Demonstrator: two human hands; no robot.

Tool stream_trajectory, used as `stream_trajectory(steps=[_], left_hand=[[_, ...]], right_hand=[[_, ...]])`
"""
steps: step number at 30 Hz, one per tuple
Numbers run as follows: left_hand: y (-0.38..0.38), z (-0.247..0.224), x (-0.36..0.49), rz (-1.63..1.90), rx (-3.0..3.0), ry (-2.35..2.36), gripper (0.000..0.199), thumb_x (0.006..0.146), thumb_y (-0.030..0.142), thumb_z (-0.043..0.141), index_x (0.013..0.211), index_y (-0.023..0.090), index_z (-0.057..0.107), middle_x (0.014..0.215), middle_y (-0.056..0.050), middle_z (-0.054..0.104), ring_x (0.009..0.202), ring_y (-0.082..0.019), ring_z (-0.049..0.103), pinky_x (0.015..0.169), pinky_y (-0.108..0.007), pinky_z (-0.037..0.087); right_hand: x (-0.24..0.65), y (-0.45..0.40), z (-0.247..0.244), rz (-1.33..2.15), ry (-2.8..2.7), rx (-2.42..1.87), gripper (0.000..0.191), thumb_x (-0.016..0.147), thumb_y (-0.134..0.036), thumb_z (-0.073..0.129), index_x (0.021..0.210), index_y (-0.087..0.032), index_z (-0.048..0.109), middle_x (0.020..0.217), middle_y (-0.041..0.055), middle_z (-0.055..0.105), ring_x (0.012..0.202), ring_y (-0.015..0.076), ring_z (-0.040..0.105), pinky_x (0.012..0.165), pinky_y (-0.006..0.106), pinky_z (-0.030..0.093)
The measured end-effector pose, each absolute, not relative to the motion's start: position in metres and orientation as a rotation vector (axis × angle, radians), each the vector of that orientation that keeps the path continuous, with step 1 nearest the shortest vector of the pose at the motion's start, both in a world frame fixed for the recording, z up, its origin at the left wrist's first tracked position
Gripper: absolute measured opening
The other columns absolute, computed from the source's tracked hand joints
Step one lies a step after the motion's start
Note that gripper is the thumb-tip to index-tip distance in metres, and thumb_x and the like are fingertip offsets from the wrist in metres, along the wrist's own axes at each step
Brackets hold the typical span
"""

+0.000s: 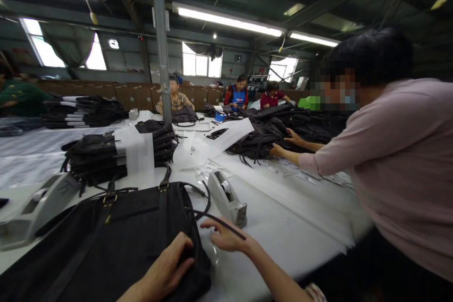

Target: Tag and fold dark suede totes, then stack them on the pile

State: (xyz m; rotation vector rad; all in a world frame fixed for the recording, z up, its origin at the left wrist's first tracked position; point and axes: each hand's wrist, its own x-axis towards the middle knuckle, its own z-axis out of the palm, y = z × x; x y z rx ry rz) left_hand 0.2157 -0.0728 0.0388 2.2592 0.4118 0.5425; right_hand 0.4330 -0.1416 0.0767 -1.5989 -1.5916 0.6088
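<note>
A black handbag (134,236) lies flat in front of me, with buckled handles and brass-coloured fittings. My left hand (168,264) is closed on its right side, fingers and thumb bent around the edge. Just right of the bag is my right hand (226,237), its forefinger stretched out and apart from the thumb. A thin dark strap (221,222) runs from the bag across the back of that hand. Below its fingers is a faint, shiny clear strip that I cannot make out well. A grey tape dispenser (226,198) stands just beyond my right hand.
Another tape dispenser (42,207) is at the left. Behind the handbag lies a stack of black bags (95,151) with a white paper band (139,151). At right, a co-worker (396,151) handles more black bags (258,139). White sheets (226,139) lie mid-table; a post (162,47) rises beyond.
</note>
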Motion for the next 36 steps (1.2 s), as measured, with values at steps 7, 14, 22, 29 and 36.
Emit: stream_trajectory(steps=[7, 14, 22, 29, 36], left_hand=[[-0.076, 0.048, 0.216, 0.596, 2.205, 0.469, 0.025, 0.094, 0.030, 0.039, 0.117, 0.022, 0.043, 0.111, -0.009, 0.050, 0.093, -0.018, 0.054, 0.087, -0.032, 0.047], [-0.062, 0.058, 0.220, 0.278, 2.485, 0.402, 0.034, 0.092, 0.019, 0.035, 0.122, 0.030, 0.047, 0.097, -0.001, 0.052, 0.078, -0.013, 0.056, 0.072, -0.022, 0.044], [-0.060, 0.059, 0.212, 0.504, 2.363, 0.398, 0.021, 0.097, 0.025, 0.028, 0.096, 0.022, 0.049, 0.085, -0.001, 0.049, 0.075, -0.013, 0.052, 0.070, -0.023, 0.039], [-0.056, 0.046, 0.215, 0.557, 2.311, 0.413, 0.021, 0.097, 0.028, 0.031, 0.095, 0.023, 0.050, 0.083, 0.000, 0.048, 0.073, -0.013, 0.052, 0.068, -0.024, 0.038], [-0.055, 0.049, 0.215, 0.546, 2.255, 0.381, 0.020, 0.097, 0.029, 0.032, 0.097, 0.024, 0.052, 0.085, -0.001, 0.050, 0.076, -0.013, 0.053, 0.070, -0.024, 0.039]], right_hand=[[0.401, -0.190, 0.063, 0.681, -1.643, -1.512, 0.049, 0.061, -0.019, 0.063, 0.110, -0.019, 0.061, 0.102, 0.0046, 0.063, 0.090, 0.0192, 0.060, 0.080, 0.028, 0.049], [0.374, -0.188, 0.028, 0.750, -1.220, -1.597, 0.035, 0.075, -0.020, 0.053, 0.111, -0.019, 0.053, 0.088, 0.0034, 0.067, 0.075, 0.0180, 0.064, 0.070, 0.027, 0.050], [0.363, -0.200, 0.015, 0.289, -1.149, -1.694, 0.015, 0.072, -0.015, 0.051, 0.082, -0.020, 0.061, 0.079, 0.0034, 0.064, 0.074, 0.0178, 0.062, 0.067, 0.026, 0.047], [0.366, -0.194, 0.027, 0.668, -1.310, -1.626, 0.020, 0.067, -0.010, 0.047, 0.071, -0.017, 0.065, 0.066, -0.0004, 0.062, 0.064, 0.0144, 0.057, 0.058, 0.021, 0.042], [0.375, -0.178, 0.047, 0.838, -1.375, -1.357, 0.048, 0.067, -0.012, 0.054, 0.114, -0.020, 0.064, 0.108, 0.0045, 0.065, 0.099, 0.0193, 0.060, 0.086, 0.028, 0.047]])
